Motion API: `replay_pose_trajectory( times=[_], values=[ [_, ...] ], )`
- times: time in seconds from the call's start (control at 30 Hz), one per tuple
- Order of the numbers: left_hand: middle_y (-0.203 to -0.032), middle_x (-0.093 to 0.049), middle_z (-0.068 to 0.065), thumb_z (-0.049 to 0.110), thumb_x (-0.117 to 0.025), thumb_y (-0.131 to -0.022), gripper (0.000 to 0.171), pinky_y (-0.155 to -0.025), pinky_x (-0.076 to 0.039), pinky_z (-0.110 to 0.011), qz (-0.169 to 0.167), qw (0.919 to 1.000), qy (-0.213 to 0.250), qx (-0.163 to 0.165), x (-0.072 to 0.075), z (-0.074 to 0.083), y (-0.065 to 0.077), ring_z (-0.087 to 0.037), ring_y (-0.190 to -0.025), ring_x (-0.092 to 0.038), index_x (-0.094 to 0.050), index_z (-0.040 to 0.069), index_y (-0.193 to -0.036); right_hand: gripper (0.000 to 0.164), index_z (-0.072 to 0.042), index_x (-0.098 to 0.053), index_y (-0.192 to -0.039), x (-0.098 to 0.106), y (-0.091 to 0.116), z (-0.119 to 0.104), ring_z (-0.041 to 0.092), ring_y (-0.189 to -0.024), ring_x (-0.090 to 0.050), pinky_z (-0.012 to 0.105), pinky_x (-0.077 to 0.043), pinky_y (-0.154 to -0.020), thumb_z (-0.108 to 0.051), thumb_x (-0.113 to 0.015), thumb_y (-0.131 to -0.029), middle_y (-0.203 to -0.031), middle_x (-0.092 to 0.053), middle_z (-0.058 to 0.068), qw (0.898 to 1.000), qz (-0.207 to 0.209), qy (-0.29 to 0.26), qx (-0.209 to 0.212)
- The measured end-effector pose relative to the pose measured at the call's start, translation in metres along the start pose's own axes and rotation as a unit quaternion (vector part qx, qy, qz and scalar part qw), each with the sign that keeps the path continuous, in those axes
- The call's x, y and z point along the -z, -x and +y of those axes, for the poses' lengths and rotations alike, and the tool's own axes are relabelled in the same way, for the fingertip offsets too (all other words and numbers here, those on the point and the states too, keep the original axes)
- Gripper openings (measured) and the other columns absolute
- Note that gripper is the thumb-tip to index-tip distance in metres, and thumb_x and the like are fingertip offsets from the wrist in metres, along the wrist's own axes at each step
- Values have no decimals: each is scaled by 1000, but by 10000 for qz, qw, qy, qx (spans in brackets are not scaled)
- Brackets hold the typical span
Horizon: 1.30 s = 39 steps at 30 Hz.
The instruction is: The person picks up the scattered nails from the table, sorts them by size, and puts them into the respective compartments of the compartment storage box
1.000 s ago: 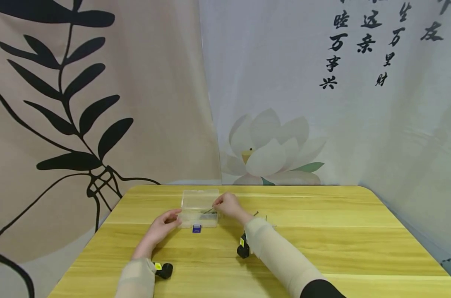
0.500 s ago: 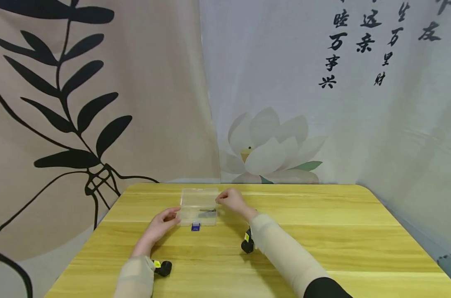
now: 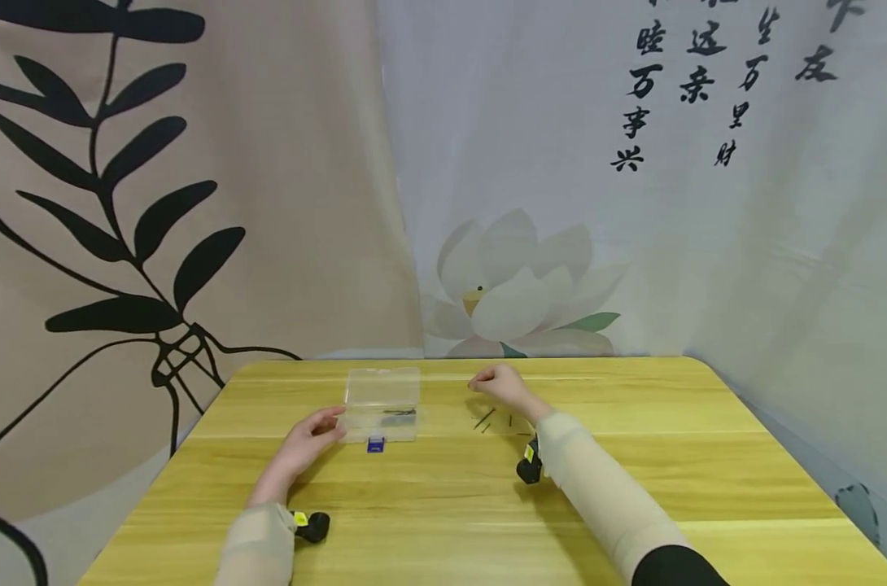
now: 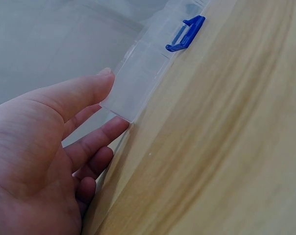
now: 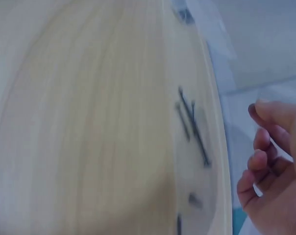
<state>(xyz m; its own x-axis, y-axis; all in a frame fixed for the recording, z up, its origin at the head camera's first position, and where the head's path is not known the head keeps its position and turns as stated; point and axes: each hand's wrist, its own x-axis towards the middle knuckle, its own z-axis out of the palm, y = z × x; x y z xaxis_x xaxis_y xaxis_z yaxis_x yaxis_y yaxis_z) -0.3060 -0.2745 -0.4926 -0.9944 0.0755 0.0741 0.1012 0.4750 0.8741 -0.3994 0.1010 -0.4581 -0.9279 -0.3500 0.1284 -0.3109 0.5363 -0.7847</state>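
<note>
My left hand (image 3: 308, 443) holds the left side of a clear plastic box (image 3: 381, 387), which lies with its lid raised toward the back. In the left wrist view the thumb presses on the box's wall (image 4: 140, 73), with fingers around the lower corner. A blue latch (image 3: 375, 445) sticks out at the box's front. Inside are thin dark pieces (image 3: 399, 413). My right hand (image 3: 504, 387) hovers right of the box, behind several dark nail-like pieces (image 5: 194, 127) on the table. Its fingers are loosely curled, thumb close to the index finger, and nothing shows between them.
The wooden table (image 3: 414, 505) ends not far behind the box. A printed cloth (image 3: 326, 244) hangs behind it. Black wrist cameras (image 3: 312, 526) sit at both sleeves, close over the tabletop.
A second ago my right hand pinched a thin dark piece over the box. It has let go and moved right, above the loose pieces. The left hand stays at the box.
</note>
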Motion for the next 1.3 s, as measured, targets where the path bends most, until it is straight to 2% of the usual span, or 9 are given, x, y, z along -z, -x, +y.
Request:
replay_pose_trajectory(
  times=[0.2,0.33,0.47,0.7,0.97,1.3],
  values=[
    [-126,-55,-19,23,-63,-96,48,-98,-37,-49,9,9999,-81,102,-1,0,1,-33,-115,-48,-51,6,-139,19,3,-72,-104,15,9,24,29,-103,-62,43,-49,-87,-9,-62,-94,-109,-69,14,9999,-116,0,-2],
    [-126,-55,-19,23,-63,-96,49,-97,-37,-48,2,9999,-85,91,-1,-1,1,-32,-114,-48,-50,5,-140,22,1,-71,-112,21,14,37,33,-114,-55,48,-43,-95,-10,-62,-94,-121,-64,16,9997,-169,-43,-164],
    [-126,-56,-19,23,-63,-96,50,-96,-39,-46,25,9999,-67,93,-1,0,2,-31,-114,-49,-50,5,-140,25,0,-70,-115,24,18,44,36,-122,-50,50,-39,-100,-10,-63,-94,-125,-62,16,9994,-239,-210,-158],
    [-129,-55,-20,22,-63,-96,50,-95,-40,-45,30,9999,-78,108,-2,0,4,-32,-115,-50,-49,4,-141,27,1,-69,-116,23,20,48,29,-112,-58,44,-45,-95,-7,-67,-91,-115,-68,12,9956,-715,-573,-207],
    [-130,-54,-20,22,-62,-97,49,-95,-40,-45,36,9998,-98,172,-2,-1,2,-32,-116,-49,-49,7,-142,23,4,-71,-109,24,19,49,31,-111,-59,45,-45,-96,-2,-71,-86,-111,-69,15,9949,-822,-588,51],
    [-127,-56,-19,22,-63,-96,48,-95,-40,-43,51,9998,-91,151,-2,0,0,-30,-114,-50,-51,7,-140,21,4,-73,-106,21,17,55,30,-108,-60,45,-46,-95,-1,-71,-85,-108,-70,15,9942,-898,-576,131]
  ],
)
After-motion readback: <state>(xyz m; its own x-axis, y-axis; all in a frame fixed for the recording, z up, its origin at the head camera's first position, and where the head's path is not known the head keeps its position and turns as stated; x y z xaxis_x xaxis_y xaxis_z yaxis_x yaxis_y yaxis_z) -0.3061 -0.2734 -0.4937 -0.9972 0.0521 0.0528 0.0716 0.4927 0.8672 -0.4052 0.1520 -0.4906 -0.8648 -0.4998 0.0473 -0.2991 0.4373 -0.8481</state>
